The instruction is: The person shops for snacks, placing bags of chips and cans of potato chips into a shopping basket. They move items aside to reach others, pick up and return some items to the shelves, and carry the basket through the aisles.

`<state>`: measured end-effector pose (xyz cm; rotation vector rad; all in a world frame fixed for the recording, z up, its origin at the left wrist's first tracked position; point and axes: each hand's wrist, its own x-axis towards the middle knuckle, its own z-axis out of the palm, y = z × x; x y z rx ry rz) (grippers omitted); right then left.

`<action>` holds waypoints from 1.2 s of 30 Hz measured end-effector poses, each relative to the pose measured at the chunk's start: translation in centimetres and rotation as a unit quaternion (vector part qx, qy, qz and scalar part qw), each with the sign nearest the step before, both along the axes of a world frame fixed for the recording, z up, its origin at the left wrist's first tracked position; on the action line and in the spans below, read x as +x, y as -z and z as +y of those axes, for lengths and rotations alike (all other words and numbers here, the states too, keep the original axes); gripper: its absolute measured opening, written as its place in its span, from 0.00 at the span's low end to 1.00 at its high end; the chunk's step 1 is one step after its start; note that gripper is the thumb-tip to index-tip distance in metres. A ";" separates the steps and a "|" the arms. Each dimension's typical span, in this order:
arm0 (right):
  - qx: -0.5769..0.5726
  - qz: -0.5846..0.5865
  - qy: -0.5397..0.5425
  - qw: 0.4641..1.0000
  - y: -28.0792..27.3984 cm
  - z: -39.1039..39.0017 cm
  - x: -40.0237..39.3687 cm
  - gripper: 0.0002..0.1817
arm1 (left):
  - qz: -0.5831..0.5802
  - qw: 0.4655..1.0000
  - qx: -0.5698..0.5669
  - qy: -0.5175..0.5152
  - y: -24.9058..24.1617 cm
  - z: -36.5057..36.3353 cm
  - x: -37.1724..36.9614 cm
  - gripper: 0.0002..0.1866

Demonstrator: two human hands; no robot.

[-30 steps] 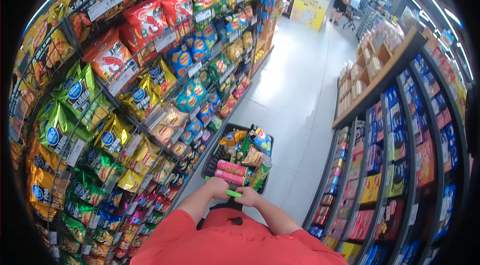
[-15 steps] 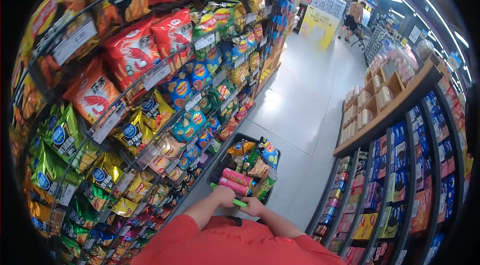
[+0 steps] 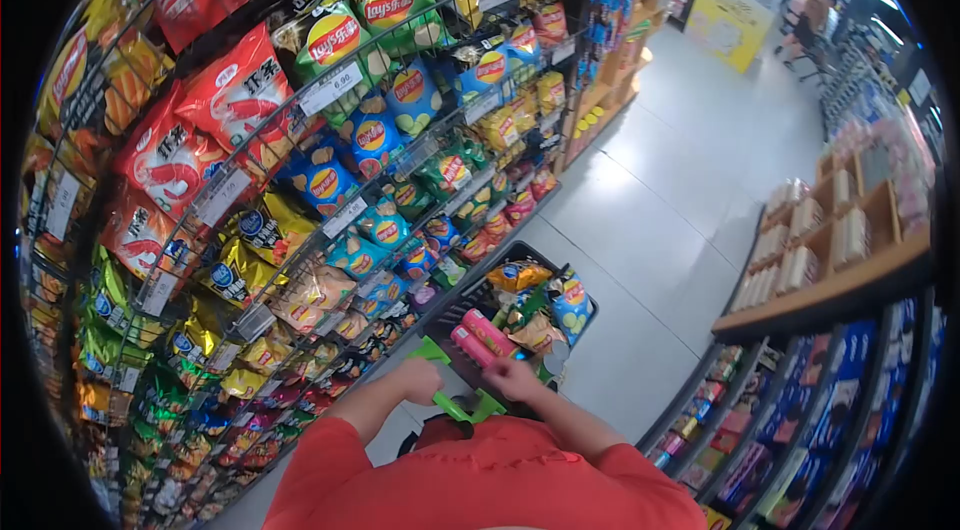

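A dark shopping basket (image 3: 590,315) stands in front of me, filled with snack bags. Two pink canisters (image 3: 480,332) lie at its near left side. My left hand (image 3: 416,380) is closed around the green basket handle (image 3: 452,406), left of the basket. My right hand (image 3: 514,382) is at the lower end of the pink canisters, its fingers curled against one; the fingertips are partly hidden. A blue chip bag (image 3: 571,308) stands in the basket's far right corner, and an orange bag (image 3: 518,276) lies at the back.
A tall wire rack of chip bags (image 3: 340,120) rises close on my left. On the right, shelves of boxed snacks (image 3: 770,420) stand below a wooden display (image 3: 830,290). The tiled aisle (image 3: 650,200) runs ahead to a yellow sign (image 3: 733,20) and a person (image 3: 808,20).
My right hand has left the green handle and moved to the pink canisters. The handle has tilted and the canisters lie at a different angle. My view has swung left.
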<state>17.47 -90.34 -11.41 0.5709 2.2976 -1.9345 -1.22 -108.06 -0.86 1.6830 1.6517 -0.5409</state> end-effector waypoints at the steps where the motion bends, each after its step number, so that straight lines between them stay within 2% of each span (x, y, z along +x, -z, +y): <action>1: 0.035 -0.003 0.051 0.998 1.5 3.3 -0.3 0.15 | 0.009 1.000 -0.011 -0.012 -0.4 0.8 -0.3 0.15; 2: 0.120 0.013 0.111 0.986 1.5 6.7 -0.7 0.13 | 0.013 0.999 -0.029 -0.010 -0.4 1.6 -0.3 0.15; 4: 0.298 0.054 0.178 0.936 4.9 13.7 -1.4 0.19 | 0.013 0.998 -0.055 -0.023 -0.2 2.7 -0.7 0.14; 5: 0.316 -0.012 0.163 0.935 4.3 17.1 -1.7 0.27 | 0.010 0.998 -0.060 -0.027 -0.1 3.2 -1.1 0.13; 6: 0.383 -0.001 0.174 0.907 6.8 19.8 -2.2 0.39 | 0.005 0.997 -0.064 -0.032 0.2 3.7 -1.2 0.12; 8: 0.367 -0.123 0.127 0.913 7.4 23.7 -3.3 0.49 | -0.001 0.996 -0.076 -0.035 1.0 4.4 -1.3 0.12; 9: 0.361 -0.121 0.117 0.917 7.7 25.1 -4.1 0.49 | -0.002 0.997 -0.080 -0.021 1.2 4.7 -1.6 0.12; 11: 0.333 -0.271 0.043 0.902 8.7 27.1 -4.9 0.58 | -0.011 0.996 -0.087 -0.024 1.3 5.4 -1.6 0.12; 12: 0.297 -0.287 0.020 0.911 10.3 27.9 -5.1 0.63 | -0.018 0.996 -0.082 -0.020 1.4 5.8 -1.4 0.11; 13: 0.296 -0.286 0.008 0.911 12.1 28.2 -5.0 0.63 | -0.022 0.996 -0.086 -0.031 1.5 6.2 -1.3 0.11; 14: 0.247 -0.270 0.009 0.930 13.9 28.2 -4.7 0.64 | -0.019 0.995 -0.087 -0.034 1.5 6.6 -1.3 0.11; 16: 0.190 -0.257 0.027 0.947 14.4 28.0 -5.2 0.67 | -0.014 0.995 -0.089 -0.044 1.7 7.2 -1.5 0.10; 17: 0.190 -0.256 0.018 0.948 14.7 28.0 -5.4 0.67 | -0.016 0.995 -0.084 -0.043 1.8 7.4 -1.4 0.10; 20: 0.328 -0.329 0.059 0.884 12.6 28.1 -7.1 0.71 | -0.019 0.995 -0.082 -0.050 1.5 8.8 -1.3 0.09; 21: 0.326 -0.326 0.054 0.886 13.3 28.3 -7.4 0.71 | -0.018 0.995 -0.082 -0.053 1.2 9.2 -1.3 0.09; 23: 0.239 -0.326 0.094 0.910 15.2 29.4 -7.5 0.66 | -0.016 0.995 -0.083 -0.050 1.2 9.9 -1.1 0.09; 24: 0.260 -0.295 0.136 0.909 16.1 29.5 -7.8 0.46 | -0.014 0.996 -0.078 -0.039 1.4 10.4 -1.6 0.08; 25: 0.262 -0.294 0.135 0.909 17.3 29.8 -8.0 0.46 | -0.014 0.996 -0.077 -0.041 1.5 10.6 -1.8 0.08; 27: 0.293 -0.329 0.125 0.889 17.8 30.9 -7.9 0.33 | -0.027 0.996 -0.060 -0.055 1.8 11.1 -2.0 0.08; 28: 0.294 -0.330 0.122 0.889 16.9 31.5 -7.6 0.31 | -0.029 0.997 -0.052 -0.054 2.0 11.2 -2.0 0.08; 29: 0.303 -0.330 0.127 0.885 15.9 31.8 -7.6 0.31 | -0.040 0.997 -0.037 -0.049 2.3 11.3 -2.0 0.09; 31: 0.329 -0.212 0.202 0.898 13.3 32.3 -7.5 0.36 | -0.051 0.998 -0.008 -0.039 1.9 12.3 -2.4 0.09; 32: 0.334 -0.185 0.230 0.895 11.9 32.5 -7.5 0.42 | -0.054 0.998 -0.018 -0.036 1.7 13.0 -2.3 0.10; 33: 0.345 -0.186 0.235 0.889 9.4 32.2 -8.0 0.42 | -0.059 0.997 -0.028 -0.033 1.4 13.5 -2.3 0.10; 36: 0.290 -0.056 0.304 0.906 3.8 31.7 -9.5 0.48 | -0.070 0.997 0.008 -0.007 1.5 14.6 -2.7 0.14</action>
